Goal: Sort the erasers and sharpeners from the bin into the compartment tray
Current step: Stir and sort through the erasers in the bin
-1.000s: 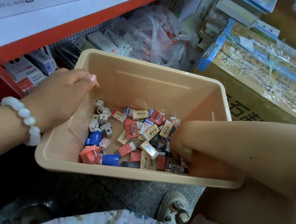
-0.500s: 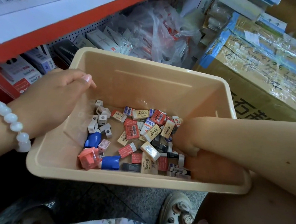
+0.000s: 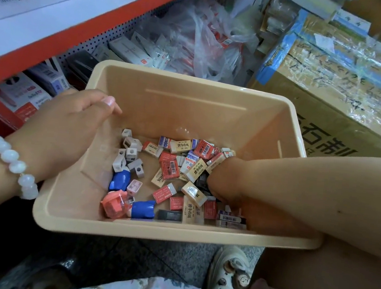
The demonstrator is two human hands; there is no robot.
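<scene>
Right hand (image 3: 225, 183) is down in the bin (image 3: 175, 233), right of frame centre, buried among the erasers (image 3: 196, 166); fingers hidden under the wrist, so can't tell if it's gripping anything. Left hand (image 3: 69, 129) sits on the bin's left rim, fingers curled over the edge and down the inner wall, holding it. White bead bracelet (image 3: 11, 160) on that wrist.

Bin: beige plastic, rectangular, sloped walls, centre of frame, tilted toward the camera so the contents pile at the near side.

Contents:
- Erasers: small blocks in paper sleeves, cream, red and blue-white, some with barcodes and "ERASER" print, plus a couple of dark ones. Loose heap, centre to right of the bin floor.
- Sharpeners (image 3: 130, 152): small grey single-hole blocks clustered left of the erasers. Below them two blue ones, a small pink one, and a bigger salmon-pink one (image 3: 115, 203) against the near wall.

No compartment tray in view.

Around it: red-edged shelf (image 3: 86, 29) upper left with boxed stock, clear plastic bags (image 3: 196, 34) top centre, taped carton (image 3: 345, 94) upper right. Shoe (image 3: 228, 270) on the floor below the bin.
</scene>
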